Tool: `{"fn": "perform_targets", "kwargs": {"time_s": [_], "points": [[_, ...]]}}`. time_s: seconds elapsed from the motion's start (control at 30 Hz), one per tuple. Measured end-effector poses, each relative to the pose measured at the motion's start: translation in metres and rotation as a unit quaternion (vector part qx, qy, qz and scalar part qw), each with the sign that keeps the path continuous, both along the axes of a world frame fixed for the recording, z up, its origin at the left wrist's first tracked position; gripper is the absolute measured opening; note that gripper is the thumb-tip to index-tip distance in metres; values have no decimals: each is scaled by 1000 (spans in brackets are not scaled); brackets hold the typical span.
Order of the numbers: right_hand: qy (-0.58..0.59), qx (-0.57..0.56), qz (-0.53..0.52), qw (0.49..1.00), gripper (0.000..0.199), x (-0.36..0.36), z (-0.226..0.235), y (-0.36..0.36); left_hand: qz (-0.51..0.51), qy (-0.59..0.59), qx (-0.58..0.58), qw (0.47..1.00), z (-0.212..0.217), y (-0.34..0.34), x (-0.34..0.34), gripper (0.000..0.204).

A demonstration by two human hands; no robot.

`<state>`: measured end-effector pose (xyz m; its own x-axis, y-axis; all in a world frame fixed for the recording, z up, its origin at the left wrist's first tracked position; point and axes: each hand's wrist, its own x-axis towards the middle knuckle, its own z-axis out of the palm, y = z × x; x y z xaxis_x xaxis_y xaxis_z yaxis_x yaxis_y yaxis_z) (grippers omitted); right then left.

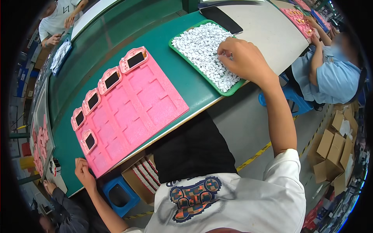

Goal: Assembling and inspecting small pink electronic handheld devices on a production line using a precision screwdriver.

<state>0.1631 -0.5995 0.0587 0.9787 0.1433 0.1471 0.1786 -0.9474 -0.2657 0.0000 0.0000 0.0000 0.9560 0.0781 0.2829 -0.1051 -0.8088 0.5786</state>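
Green-topped work surface point(128, 35), pale section at far end. Grey concrete floor point(248, 124) with yellow-black striped line point(254, 156). Blue plastic stools point(119, 195). Flattened cardboard boxes point(334, 155) stacked at right. Co-workers point(330, 73) seated along neighbouring benches.

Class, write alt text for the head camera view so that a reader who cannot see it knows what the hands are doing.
A person's right hand reaches into a green tray of small white parts, while the left hand rests at the corner of a pink moulded tray. Five pink cases with dark screens sit in the pink tray's pockets on a green worktable.
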Motion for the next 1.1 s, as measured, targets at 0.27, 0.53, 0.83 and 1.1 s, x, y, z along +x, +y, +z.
{"fn": "perform_targets", "kwargs": {"time_s": [0.27, 0.53, 0.83, 1.1], "points": [[25, -16, 16, 999, 13, 14, 2, 5, 71, 15, -101, 992, -5, 6, -4, 22], [-39, -22, 50, 998, 10, 8, -6, -4, 90, -15, -48, 995, -13, 4, -5, 22], [-156, 20, 70, 985, 7, 6, -2, 11, 100, -28, -25, 994, -15, 8, -5, 20], [-170, 122, 258, 943, 6, -29, -2, 95, 136, -42, -27, 989, -16, 5, 4, 20]]}}
